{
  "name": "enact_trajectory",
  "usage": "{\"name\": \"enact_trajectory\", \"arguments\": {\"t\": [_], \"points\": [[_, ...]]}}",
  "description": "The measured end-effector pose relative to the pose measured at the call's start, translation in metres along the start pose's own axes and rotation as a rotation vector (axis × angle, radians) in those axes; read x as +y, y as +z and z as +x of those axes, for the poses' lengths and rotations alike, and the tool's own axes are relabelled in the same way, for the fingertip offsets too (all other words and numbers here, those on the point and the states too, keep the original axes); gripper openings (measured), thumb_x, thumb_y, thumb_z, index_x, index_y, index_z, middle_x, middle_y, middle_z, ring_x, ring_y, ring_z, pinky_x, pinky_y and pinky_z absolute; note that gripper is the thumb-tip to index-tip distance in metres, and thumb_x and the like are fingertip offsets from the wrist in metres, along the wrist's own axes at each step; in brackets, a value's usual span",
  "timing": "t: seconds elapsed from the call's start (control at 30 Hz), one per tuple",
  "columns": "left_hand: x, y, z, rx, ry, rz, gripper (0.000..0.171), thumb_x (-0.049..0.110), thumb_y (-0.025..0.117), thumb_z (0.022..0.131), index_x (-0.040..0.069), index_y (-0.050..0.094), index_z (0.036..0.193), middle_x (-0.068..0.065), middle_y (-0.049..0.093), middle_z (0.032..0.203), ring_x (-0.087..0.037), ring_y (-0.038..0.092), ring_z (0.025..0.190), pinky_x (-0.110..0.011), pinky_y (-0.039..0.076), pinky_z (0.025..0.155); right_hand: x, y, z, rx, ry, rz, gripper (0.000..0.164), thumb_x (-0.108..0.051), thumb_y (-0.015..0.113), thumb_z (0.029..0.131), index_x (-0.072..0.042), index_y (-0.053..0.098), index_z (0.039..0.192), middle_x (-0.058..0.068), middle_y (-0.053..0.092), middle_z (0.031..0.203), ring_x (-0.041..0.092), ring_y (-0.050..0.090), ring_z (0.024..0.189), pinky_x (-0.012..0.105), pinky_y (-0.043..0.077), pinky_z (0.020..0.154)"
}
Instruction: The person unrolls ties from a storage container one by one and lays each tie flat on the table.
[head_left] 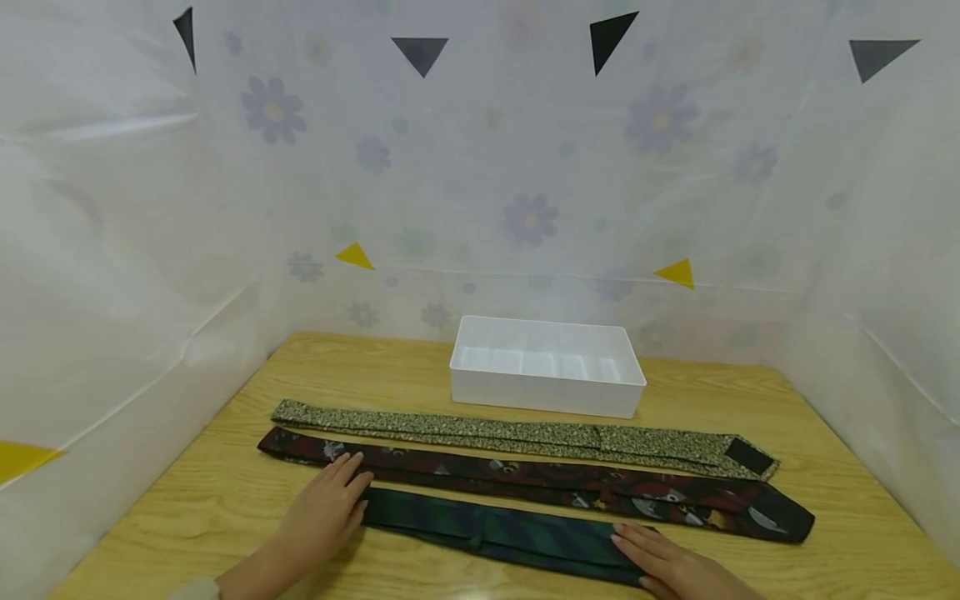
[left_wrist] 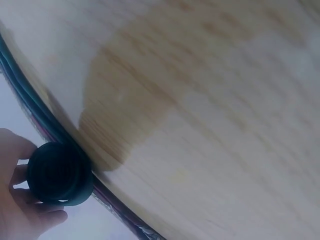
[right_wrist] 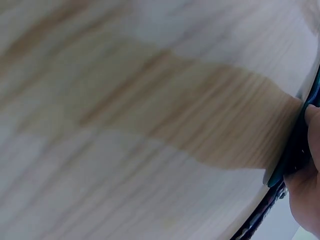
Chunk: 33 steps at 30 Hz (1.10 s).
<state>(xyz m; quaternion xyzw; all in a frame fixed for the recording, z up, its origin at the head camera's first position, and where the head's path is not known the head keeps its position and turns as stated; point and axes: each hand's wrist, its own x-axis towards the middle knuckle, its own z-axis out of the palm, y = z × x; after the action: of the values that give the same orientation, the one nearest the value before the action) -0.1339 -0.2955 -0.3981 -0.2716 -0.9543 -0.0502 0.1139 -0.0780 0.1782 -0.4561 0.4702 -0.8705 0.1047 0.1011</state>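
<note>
A dark green striped necktie (head_left: 525, 537) lies lengthwise near the front of the table. My left hand (head_left: 322, 512) grips its left end, which is wound into a tight roll (left_wrist: 60, 175) seen end-on in the left wrist view. That roll is hidden behind the hand in the head view. On the tie's right end, the fingers of my right hand (head_left: 671, 562) rest extended over the fabric. Just beyond lies a dark red patterned necktie (head_left: 465, 471), and past it a speckled green-beige necktie (head_left: 480, 431), both stretched out flat.
A white rectangular box (head_left: 547, 392) with ribbed dividers stands near the back of the wooden table (head_left: 360, 350). Pale flowered sheeting (head_left: 465, 183) hangs behind the table and along both sides.
</note>
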Motion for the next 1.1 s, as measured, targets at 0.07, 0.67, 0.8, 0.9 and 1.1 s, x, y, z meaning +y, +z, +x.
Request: {"name": "enact_trajectory", "arguments": {"t": [0.07,0.67,0.8,0.9,1.1], "points": [[0.0,0.001,0.0,-0.008,-0.011,0.0,0.031,0.01,0.066,0.083,-0.001,0.063,0.112,-0.026,0.054,0.126,-0.042,0.051,0.118,-0.05,0.044,0.097,0.002,0.0,-0.004,-0.004,0.002,0.003,0.067,-0.015,0.057,0.091,-0.014,0.023,0.148,-0.021,-0.008,0.152,-0.014,-0.009,0.136,0.023,0.053,0.075],[-0.002,0.001,-0.001,-0.106,-0.09,-0.067,0.041,0.002,0.06,0.085,-0.008,0.053,0.124,-0.033,0.045,0.133,-0.049,0.045,0.121,-0.054,0.042,0.097,0.007,-0.008,-0.024,0.019,0.019,0.005,0.067,-0.01,0.062,0.086,-0.007,0.03,0.145,-0.02,-0.003,0.154,-0.015,-0.002,0.137,0.017,0.049,0.077],[-0.003,0.001,-0.001,-0.066,-0.102,-0.064,0.041,0.008,0.063,0.084,-0.003,0.056,0.123,-0.03,0.049,0.13,-0.046,0.049,0.117,-0.052,0.047,0.092,0.009,-0.008,-0.029,0.005,0.033,0.041,0.065,-0.008,0.06,0.087,-0.007,0.03,0.145,-0.021,-0.003,0.154,-0.016,-0.004,0.136,0.018,0.05,0.075],[-0.003,0.003,-0.002,-0.022,-0.118,-0.07,0.043,0.016,0.067,0.083,-0.001,0.057,0.121,-0.028,0.052,0.127,-0.045,0.052,0.114,-0.05,0.05,0.088,0.01,-0.009,-0.032,-0.011,0.045,0.078,0.066,-0.007,0.059,0.088,-0.008,0.028,0.146,-0.023,-0.004,0.153,-0.017,-0.005,0.135,0.019,0.051,0.071],[-0.005,0.004,-0.002,-0.029,-0.124,-0.054,0.042,0.009,0.066,0.082,-0.006,0.055,0.121,-0.03,0.051,0.127,-0.043,0.052,0.115,-0.051,0.046,0.094,0.012,-0.01,-0.037,-0.007,0.041,0.074,0.068,-0.006,0.06,0.087,-0.008,0.027,0.146,-0.022,-0.004,0.153,-0.017,-0.005,0.135,0.018,0.05,0.071]]}}
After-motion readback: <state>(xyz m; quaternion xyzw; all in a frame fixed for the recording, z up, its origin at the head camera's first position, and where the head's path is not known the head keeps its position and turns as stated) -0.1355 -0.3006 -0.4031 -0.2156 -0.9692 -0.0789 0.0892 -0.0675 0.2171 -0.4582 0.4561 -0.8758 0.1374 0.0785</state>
